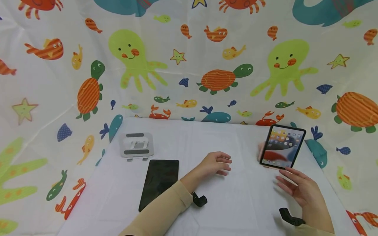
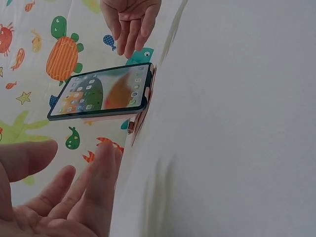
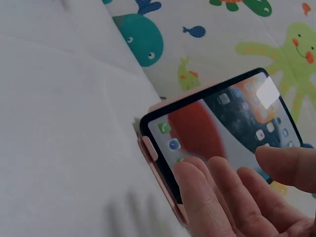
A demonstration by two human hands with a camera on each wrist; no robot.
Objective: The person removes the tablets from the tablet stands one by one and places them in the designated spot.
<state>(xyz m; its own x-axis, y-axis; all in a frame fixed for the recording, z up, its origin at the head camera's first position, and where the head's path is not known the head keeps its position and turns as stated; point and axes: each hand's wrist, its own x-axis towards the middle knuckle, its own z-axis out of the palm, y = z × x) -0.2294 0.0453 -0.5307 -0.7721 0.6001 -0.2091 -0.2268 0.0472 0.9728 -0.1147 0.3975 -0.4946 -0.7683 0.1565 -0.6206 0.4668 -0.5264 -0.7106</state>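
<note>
A tablet with a lit screen [image 1: 282,146] leans back on a pink stand [image 3: 154,168] at the right of the table. Just in front of its lower edge is my right hand [image 1: 307,190], fingers extended and slightly bent, holding nothing. In the left wrist view a small gap shows between that hand and the tablet. My left hand [image 1: 214,164] hovers over the middle of the table, to the left of the lit tablet, with loose fingers and nothing in them. A dark-screened tablet [image 1: 160,178] lies flat at the left, partly covered by my left sleeve.
Behind the dark tablet lies a white and grey folding stand [image 1: 136,145]. The table carries a white cloth [image 1: 230,203]. A curtain with sea animals [image 1: 177,42] hangs behind and along the sides. Black camera mounts [image 1: 200,200] stick out from both wrists.
</note>
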